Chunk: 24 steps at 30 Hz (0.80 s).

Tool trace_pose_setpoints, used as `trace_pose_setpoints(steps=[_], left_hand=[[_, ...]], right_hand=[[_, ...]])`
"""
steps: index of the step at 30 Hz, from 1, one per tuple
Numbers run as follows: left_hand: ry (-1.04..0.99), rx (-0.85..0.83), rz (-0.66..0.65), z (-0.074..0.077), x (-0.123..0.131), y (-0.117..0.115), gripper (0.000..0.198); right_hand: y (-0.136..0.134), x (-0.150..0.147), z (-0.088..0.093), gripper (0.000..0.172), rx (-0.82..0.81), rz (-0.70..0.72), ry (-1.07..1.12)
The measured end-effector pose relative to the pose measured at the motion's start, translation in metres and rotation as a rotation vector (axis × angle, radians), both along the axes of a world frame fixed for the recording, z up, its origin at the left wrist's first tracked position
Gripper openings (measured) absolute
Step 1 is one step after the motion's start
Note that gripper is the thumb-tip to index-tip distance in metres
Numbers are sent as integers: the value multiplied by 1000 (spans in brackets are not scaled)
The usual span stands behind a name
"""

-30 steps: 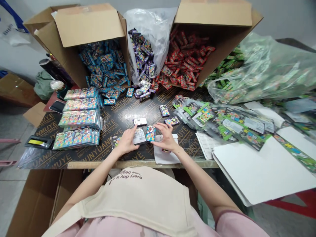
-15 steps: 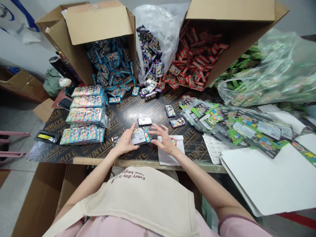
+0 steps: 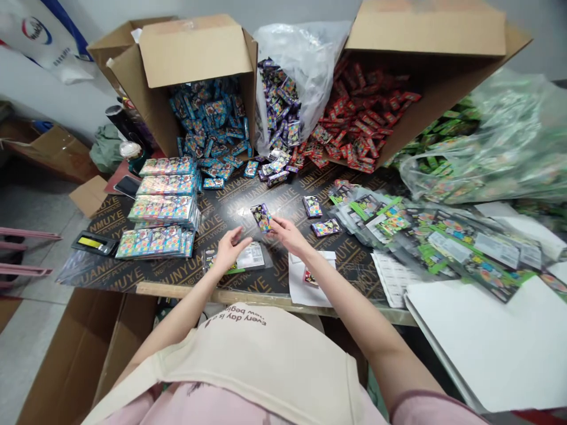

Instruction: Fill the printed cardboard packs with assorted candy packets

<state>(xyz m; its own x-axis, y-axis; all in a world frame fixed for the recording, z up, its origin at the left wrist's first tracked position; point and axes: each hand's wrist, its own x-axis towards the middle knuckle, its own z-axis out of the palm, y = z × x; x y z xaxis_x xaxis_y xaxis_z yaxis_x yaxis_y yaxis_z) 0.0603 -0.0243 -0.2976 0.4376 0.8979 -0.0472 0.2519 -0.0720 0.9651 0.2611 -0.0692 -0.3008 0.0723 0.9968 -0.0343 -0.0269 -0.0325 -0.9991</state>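
A small purple printed box (image 3: pixel 261 218) is pinched in my right hand (image 3: pixel 287 236), tilted just above the dark table. My left hand (image 3: pixel 230 249) is beside it with thumb and fingers apart, holding nothing. Beneath and beside the left hand lies a flat printed pouch (image 3: pixel 261 265) with a white barcode label (image 3: pixel 250 256); the hand covers part of it. To the right of my right hand, a purple box (image 3: pixel 312 206) and another purple box (image 3: pixel 326 228) lie on the table.
Behind stand a carton of blue boxes (image 3: pixel 153 62), a clear bag of purple boxes (image 3: pixel 310 44) and a carton of red boxes (image 3: pixel 425 26). Stacked blue packs (image 3: pixel 163 206) stand left. Loose printed pouches (image 3: pixel 443 236) and white sheets (image 3: pixel 496 342) lie right.
The box lying beyond my hands is gone from its place; my right hand now holds a purple box up. My left hand has come off the label, which shows more fully.
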Motion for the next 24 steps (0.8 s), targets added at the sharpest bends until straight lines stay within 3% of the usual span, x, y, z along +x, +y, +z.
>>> trace_pose_setpoints(steps=[2, 4, 7, 9, 11, 13, 16, 19, 21, 24], left_hand=[[-246, -308, 45, 9, 7, 3, 52], [-346, -466, 28, 16, 11, 3, 48], [-328, -493, 17, 23, 14, -1, 44], [-312, -510, -2, 25, 15, -6, 42], [-274, -512, -59, 25, 15, -9, 42], [-206, -419, -150, 22, 12, -10, 43], [37, 9, -279, 11, 1, -8, 52], [406, 420, -420, -4, -13, -7, 89], [569, 539, -484, -11, -18, -9, 106], [592, 602, -476, -14, -21, -12, 112]], right_hand=[[-17, -16, 8, 49, -103, 137, 187], [-33, -25, 16, 52, -104, 133, 141], [-49, -24, 27, 82, 119, -43, -247], [-54, -20, 34, 100, 281, -40, -521], [-56, -17, 38, 93, 384, 37, -692], [-57, -14, 39, 77, 437, 33, -779], [-60, -5, 32, 66, 417, -106, -880], [-64, 6, 18, 61, 358, -166, -994], [-67, 12, 8, 61, 327, -129, -1054], [-72, 16, 1, 66, 294, -83, -1089]])
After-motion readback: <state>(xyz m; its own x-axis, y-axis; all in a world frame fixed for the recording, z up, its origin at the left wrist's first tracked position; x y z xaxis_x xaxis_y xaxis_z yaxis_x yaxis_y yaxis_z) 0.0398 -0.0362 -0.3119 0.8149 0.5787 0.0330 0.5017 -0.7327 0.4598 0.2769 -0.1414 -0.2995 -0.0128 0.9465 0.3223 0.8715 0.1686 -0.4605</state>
